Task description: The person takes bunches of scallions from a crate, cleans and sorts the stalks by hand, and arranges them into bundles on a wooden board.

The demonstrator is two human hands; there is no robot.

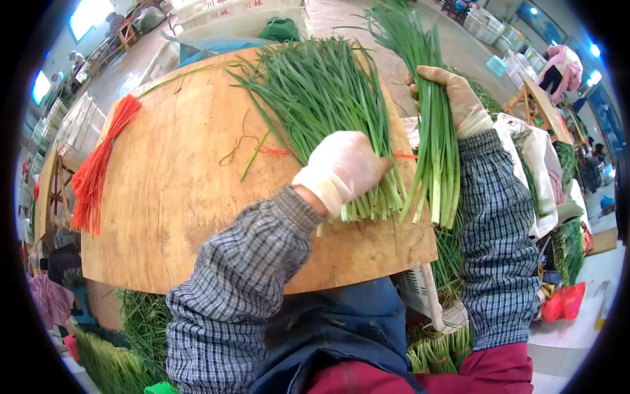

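A thick pile of garlic chives lies on the wooden board, leaves away from me and pale stems toward me. My left hand, in a whitish glove, is closed over the stem part of this pile; its fingertips are partly hidden. A red tie strip runs beneath the pile, its ends showing on both sides. My right hand, also gloved, is wrapped round a separate bunch of garlic chives. It holds that bunch upright at the board's right edge, stems down.
On the board, a bundle of red tie strips hangs over the left edge. Below right stands a white plastic crate by more chives. Loose greens lie below left. White crates stand beyond the board.
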